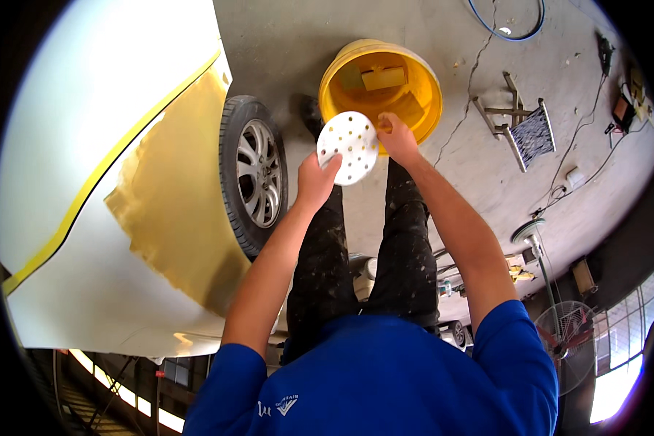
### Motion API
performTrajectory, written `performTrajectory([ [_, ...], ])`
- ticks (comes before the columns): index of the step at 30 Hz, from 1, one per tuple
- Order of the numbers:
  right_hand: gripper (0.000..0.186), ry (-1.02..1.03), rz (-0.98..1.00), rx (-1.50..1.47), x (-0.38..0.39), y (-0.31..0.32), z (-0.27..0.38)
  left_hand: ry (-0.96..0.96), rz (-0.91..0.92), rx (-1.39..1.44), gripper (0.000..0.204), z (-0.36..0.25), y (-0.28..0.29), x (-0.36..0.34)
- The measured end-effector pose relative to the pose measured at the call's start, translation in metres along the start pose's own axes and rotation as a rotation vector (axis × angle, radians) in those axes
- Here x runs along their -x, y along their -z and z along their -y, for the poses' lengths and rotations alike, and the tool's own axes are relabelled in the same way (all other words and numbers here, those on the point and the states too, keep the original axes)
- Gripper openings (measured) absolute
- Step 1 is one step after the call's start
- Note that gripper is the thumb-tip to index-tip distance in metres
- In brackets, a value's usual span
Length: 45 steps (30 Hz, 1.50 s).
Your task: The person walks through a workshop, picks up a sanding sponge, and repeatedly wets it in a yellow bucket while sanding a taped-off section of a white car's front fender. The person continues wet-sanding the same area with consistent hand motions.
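My left hand (318, 180) grips a round white sanding disc (357, 154) dotted with small holes, its thumb lying over the lower left of the face. At the disc's right edge, the curled fingers of my right hand (398, 136) close on the rim; their tips are partly hidden. Just beyond both hands is a yellow bucket (434, 102), its opening tilted toward me. A yellow block-like piece (384, 78) and a flatter yellowish piece (405, 109) lie inside it.
On the left stands a white car body (116, 94) with a tan filler patch (174, 189), yellow tape and a wheel (254, 171). A low folding stool (530, 134), a blue hose (534, 33), cables and a fan (565, 338) are on the right. The concrete floor is cracked.
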State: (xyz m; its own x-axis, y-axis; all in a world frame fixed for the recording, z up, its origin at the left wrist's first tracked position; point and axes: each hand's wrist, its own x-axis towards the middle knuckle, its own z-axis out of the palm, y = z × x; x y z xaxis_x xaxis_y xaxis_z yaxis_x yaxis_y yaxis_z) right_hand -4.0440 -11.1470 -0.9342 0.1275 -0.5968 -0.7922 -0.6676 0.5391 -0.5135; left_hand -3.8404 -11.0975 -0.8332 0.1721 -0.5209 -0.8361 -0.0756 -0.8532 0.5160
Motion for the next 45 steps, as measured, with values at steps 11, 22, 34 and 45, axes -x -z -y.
performTrajectory([
  [11,0.084,0.252,0.137,1.067,-0.168,-0.01,-0.072,0.175,-0.229,0.093,0.033,0.083,-0.132,-0.258],
  [22,0.044,-0.366,0.515,0.446,-0.269,-0.052,-0.14,-0.181,-0.546,-0.661,0.03,0.233,-0.136,-0.389],
  [34,0.045,-0.357,-0.15,-0.407,-0.02,0.044,-0.016,0.007,-0.39,-0.018,0.026,0.021,-0.117,-0.112],
  [45,0.044,0.113,-0.304,-0.459,0.035,0.082,0.065,-0.072,0.135,0.496,0.036,-0.115,-0.094,-0.01],
])
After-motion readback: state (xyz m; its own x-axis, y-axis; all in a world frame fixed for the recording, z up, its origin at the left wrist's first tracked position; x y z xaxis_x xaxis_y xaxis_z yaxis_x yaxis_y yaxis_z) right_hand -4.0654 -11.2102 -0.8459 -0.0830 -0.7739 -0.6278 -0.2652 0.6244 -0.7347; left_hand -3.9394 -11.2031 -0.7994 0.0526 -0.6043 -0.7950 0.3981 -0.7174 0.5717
